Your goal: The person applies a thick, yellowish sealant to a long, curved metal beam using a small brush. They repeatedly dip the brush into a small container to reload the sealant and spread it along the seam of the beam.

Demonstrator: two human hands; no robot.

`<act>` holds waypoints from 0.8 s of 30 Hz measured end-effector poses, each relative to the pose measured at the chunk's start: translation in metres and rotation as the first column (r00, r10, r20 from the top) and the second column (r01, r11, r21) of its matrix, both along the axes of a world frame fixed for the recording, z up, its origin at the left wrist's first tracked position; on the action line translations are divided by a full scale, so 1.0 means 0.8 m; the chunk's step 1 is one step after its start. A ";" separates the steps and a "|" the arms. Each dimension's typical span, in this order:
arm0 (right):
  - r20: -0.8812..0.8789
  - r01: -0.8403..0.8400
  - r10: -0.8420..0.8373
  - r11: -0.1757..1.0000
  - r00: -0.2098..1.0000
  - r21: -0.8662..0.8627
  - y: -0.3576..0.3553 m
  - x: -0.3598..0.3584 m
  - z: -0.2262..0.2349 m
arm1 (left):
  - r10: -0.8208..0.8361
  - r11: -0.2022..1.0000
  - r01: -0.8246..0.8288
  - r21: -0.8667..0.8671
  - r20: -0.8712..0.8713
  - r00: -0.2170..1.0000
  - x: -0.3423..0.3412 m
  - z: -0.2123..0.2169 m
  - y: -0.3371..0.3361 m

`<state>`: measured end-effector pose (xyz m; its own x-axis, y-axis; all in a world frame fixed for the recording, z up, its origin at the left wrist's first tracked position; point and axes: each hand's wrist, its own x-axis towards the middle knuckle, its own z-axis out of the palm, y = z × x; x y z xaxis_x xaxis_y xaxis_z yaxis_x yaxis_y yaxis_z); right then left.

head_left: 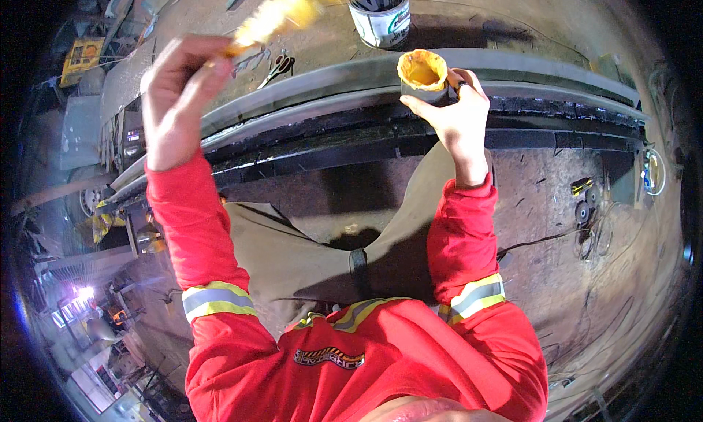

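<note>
Holding a small dark cup (423, 76), its open mouth coated thick with yellow paint, just above the long grey steel beam (512, 69) running across the floor. Gripping that cup in the right hand (455, 118), fingers wrapped around its lower wall, rim tipped slightly toward the wearer. Clenching a paintbrush (282, 13) in the left hand (174, 92), raised over the beam's left stretch, bristles loaded yellow and blurred, pointing up and to the right.

Judging the cup light and stiff but likely slick wherever paint has run over the lip; taking it by the clean dark wall below the rim looking the safer hold, keeping it upright to avoid spilling. Judging the brush light too, rigid in the handle and soft at the head, best held on the handle away from the wet bristles.

Counting one cup, one brush, one white tin (382, 19) with dark contents standing on the far side of the beam near its middle, well apart from both hands. Lying on the floor beyond the beam's left part, a pair of pliers or snips (277, 67), kind hard to tell. Lying past the beam's right end, a few dark discs (586, 206) and a coil of wire (652, 171) on the dusty floor (556, 224). Wearing red sleeves with reflective bands, two in view.
</note>
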<state>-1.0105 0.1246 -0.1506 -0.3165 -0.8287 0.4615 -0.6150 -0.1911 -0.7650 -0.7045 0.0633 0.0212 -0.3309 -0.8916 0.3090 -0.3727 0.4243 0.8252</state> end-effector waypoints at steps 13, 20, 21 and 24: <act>0.049 0.030 -0.028 0.999 0.998 -0.032 0.001 -0.007 -0.002 | 0.010 0.999 -0.015 0.044 0.125 0.992 -0.017 -0.109 0.001; -0.060 0.158 -0.161 0.986 0.985 -0.051 0.000 -0.026 -0.008 | -0.164 0.965 0.110 0.239 0.219 0.962 -0.008 -0.110 0.012; -0.080 0.176 -0.181 0.982 0.980 -0.067 0.000 -0.031 -0.012 | -0.220 0.962 0.165 0.217 0.262 0.940 -0.016 -0.113 0.011; -0.112 0.194 -0.203 0.977 0.973 -0.086 0.002 -0.038 -0.016 | -0.330 0.943 0.277 0.182 0.421 0.845 -0.043 -0.125 0.004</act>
